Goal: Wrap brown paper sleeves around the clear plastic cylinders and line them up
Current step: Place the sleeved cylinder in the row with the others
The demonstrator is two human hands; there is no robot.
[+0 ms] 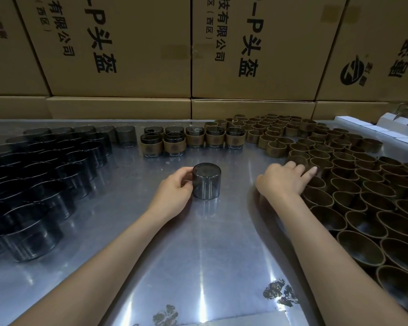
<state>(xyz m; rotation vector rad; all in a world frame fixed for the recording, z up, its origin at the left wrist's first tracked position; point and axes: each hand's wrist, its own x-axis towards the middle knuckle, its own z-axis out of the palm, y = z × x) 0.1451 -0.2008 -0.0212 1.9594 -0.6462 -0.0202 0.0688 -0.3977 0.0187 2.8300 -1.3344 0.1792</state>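
Now left hand (174, 187) (curled) around cylinder (206, 181)

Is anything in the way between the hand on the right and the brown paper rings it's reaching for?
No. The right hand is already at the near edge of the paper sleeves, fingertips touching one, with nothing visible between. The left hand holds a bare cylinder standing on the metal table.

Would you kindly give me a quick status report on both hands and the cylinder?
Left hand gripping bare cylinder, upright on table. Right hand reaching into loose paper sleeves, none picked. Nothing in the way.
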